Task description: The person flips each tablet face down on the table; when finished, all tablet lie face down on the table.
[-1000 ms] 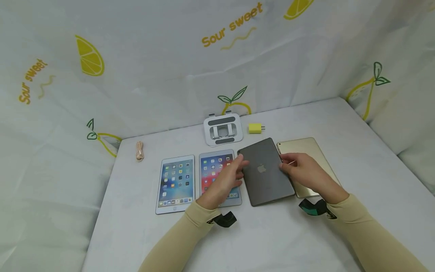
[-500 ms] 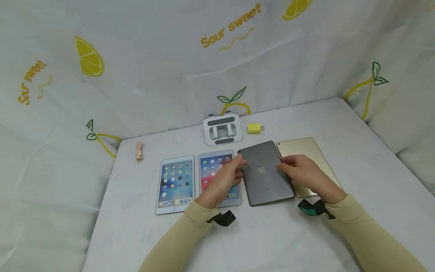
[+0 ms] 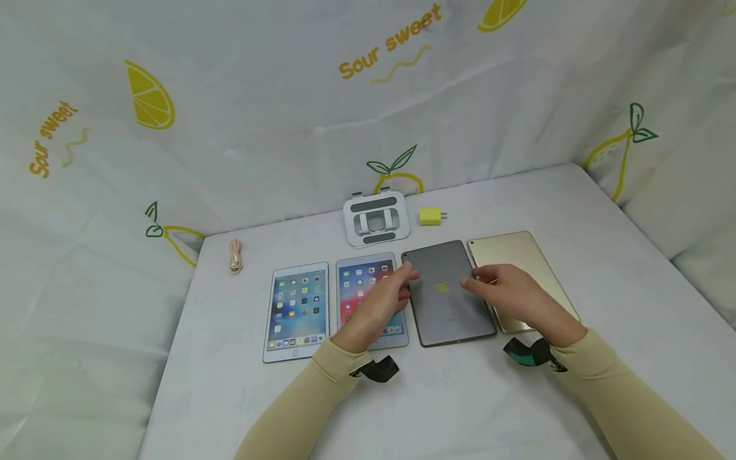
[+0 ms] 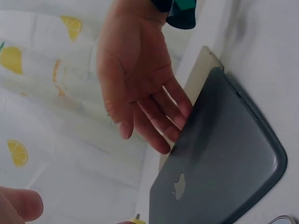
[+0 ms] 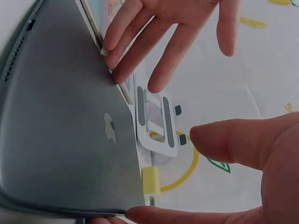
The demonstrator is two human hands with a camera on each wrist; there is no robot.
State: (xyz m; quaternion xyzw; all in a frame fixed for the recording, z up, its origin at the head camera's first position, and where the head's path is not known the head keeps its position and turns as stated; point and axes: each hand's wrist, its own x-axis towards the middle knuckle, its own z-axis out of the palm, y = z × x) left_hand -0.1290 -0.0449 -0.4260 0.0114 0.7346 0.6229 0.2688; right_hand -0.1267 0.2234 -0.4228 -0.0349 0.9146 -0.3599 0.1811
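A dark grey tablet (image 3: 451, 313) lies back side up on the table, with a logo in its middle. At its left edge is my left hand (image 3: 376, 306), fingers extended, thumb raised; the hand partly covers a white tablet with a lit screen (image 3: 359, 275). In the right wrist view the left fingertips (image 5: 156, 86) come right to the tablet's edge. My right hand (image 3: 514, 291) is at the opposite edge, overlapping a gold tablet (image 3: 512, 243). Its fingers (image 4: 154, 135) look loosely extended at the grey edge in the left wrist view, thumb held away.
Another white tablet (image 3: 299, 310), screen lit, lies at the left of the row. Behind the row are a white folding stand (image 3: 376, 239) and a yellow charger plug (image 3: 430, 216). A coiled pink cable (image 3: 236, 257) lies at the far left. A lemon-print cloth (image 3: 259, 140) hangs behind.
The grey tablet's raised right side has come down, so it now lies flatter. My right thumb has shifted left over its back, and the left hand has stayed almost still.
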